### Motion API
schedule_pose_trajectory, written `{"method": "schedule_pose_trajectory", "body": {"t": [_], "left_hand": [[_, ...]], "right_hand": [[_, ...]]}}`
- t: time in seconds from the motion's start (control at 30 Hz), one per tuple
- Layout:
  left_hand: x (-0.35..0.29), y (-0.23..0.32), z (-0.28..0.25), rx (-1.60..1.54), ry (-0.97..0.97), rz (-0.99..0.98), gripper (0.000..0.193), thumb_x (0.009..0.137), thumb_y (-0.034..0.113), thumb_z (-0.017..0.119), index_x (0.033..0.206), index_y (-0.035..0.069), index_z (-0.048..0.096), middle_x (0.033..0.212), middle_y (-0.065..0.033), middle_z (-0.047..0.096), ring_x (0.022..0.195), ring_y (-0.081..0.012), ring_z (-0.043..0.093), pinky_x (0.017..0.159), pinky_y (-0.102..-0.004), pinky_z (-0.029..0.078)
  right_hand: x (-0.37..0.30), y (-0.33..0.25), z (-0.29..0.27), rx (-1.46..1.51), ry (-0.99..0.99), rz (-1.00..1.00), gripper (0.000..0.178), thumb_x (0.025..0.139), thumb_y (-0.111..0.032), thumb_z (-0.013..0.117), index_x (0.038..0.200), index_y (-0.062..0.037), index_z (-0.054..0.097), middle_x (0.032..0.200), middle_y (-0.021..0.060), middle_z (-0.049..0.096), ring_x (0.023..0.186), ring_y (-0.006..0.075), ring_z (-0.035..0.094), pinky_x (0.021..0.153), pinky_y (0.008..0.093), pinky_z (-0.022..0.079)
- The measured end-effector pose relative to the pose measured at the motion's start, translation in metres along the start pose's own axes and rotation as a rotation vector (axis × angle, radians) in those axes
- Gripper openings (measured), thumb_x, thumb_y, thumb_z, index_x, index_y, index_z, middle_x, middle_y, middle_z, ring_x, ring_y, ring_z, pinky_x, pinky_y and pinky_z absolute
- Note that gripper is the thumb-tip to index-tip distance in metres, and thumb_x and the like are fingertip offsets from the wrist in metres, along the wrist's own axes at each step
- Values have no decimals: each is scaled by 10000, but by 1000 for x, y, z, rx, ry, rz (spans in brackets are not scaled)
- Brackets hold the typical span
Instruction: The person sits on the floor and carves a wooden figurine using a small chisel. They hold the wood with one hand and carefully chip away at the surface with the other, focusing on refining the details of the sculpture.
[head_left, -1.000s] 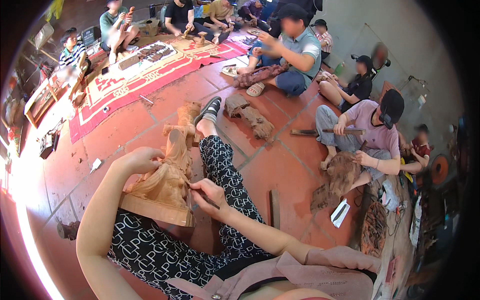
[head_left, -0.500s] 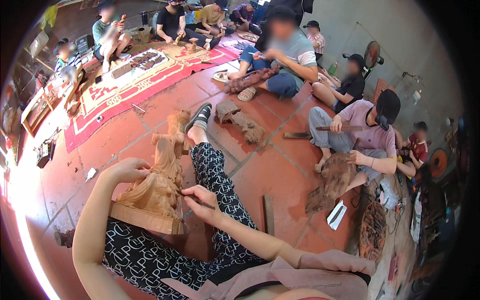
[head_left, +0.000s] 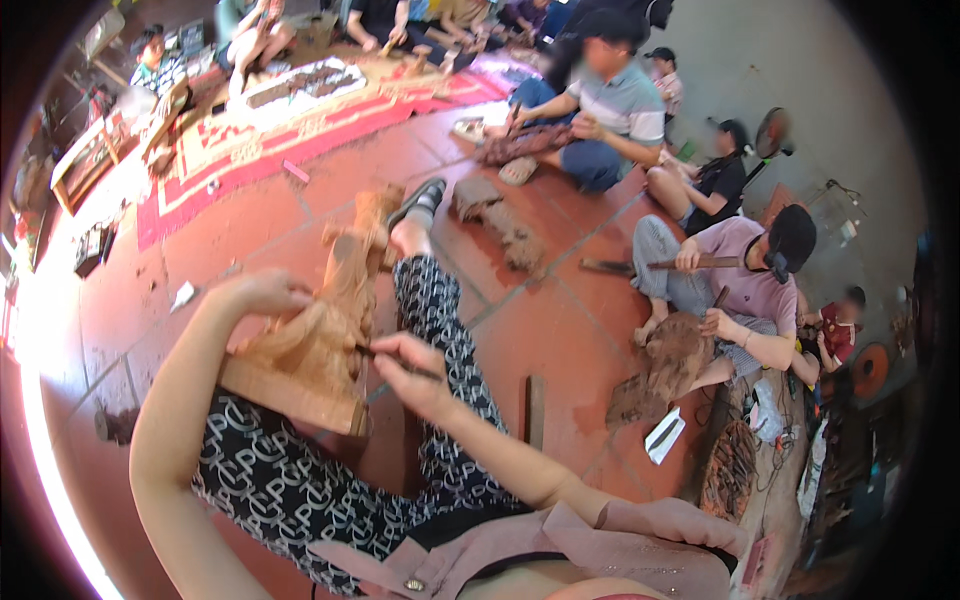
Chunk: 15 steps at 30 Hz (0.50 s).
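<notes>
A light-brown wooden carving (head_left: 318, 345) with flowing folds and a flat, thick base leans across my lap, over my patterned trousers. My left hand (head_left: 268, 296) curls over its left side, gripping it, with some fingertips hidden by the wood. In my right hand (head_left: 410, 374) is a thin, dark-handled carving tool (head_left: 428, 374), held like a pen. The tool's tip meets or nearly meets the right side of the carving; the exact contact is too small to tell.
Rough brown wood (head_left: 498, 222) lies beyond my outstretched foot. To my right, a co-worker in a pink shirt (head_left: 745, 262) works a dark wooden piece (head_left: 672, 360) with a mallet. A wooden bar (head_left: 534, 412) and a white slip (head_left: 663, 436) lie on the tiles. A red mat (head_left: 225, 200) spreads far left.
My view has tilted, so the far people sit higher in it. The co-worker in the striped-sleeve shirt has lowered a hand to the dark wood. My hands keep their hold on carving and tool.
</notes>
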<state>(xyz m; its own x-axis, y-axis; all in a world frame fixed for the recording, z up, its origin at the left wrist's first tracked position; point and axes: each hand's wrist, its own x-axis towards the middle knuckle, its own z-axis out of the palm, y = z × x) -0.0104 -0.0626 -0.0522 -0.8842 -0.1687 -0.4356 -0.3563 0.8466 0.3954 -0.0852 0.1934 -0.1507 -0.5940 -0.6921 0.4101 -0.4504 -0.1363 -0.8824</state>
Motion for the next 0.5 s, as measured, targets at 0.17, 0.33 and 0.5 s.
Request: {"method": "schedule_pose_trajectory", "body": {"t": [0.17, 0.33, 0.5], "left_hand": [[13, -13, 7, -106, -55, -19, 454, 880, 396, 561, 1192, 68, 589, 1062, -108, 635, 924, -206, 608, 748, -332, 513], [-3, -6, -2, -195, -107, -137, 464, 895, 398, 531, 1230, 78, 552, 1010, -69, 626, 828, -156, 601, 629, -300, 528], [-2, -1, -4, -186, -98, -168, 480, 895, 417, 527, 1241, 85, 551, 1074, -70, 617, 881, -147, 593, 657, -289, 525]], "right_hand": [[2, 4, 4, -159, -22, -142, 137, 818, -26, 611, 951, 3, 631, 857, 40, 630, 771, 75, 591, 689, 224, 477], [-13, 12, -15, 295, -82, 315, 191, 839, -25, 602, 1029, 0, 603, 904, 50, 647, 785, 90, 609, 715, 227, 496], [-7, 19, -28, 400, 20, 425, 235, 825, -41, 625, 1040, 21, 552, 882, 86, 650, 754, 107, 626, 692, 231, 518]]}}
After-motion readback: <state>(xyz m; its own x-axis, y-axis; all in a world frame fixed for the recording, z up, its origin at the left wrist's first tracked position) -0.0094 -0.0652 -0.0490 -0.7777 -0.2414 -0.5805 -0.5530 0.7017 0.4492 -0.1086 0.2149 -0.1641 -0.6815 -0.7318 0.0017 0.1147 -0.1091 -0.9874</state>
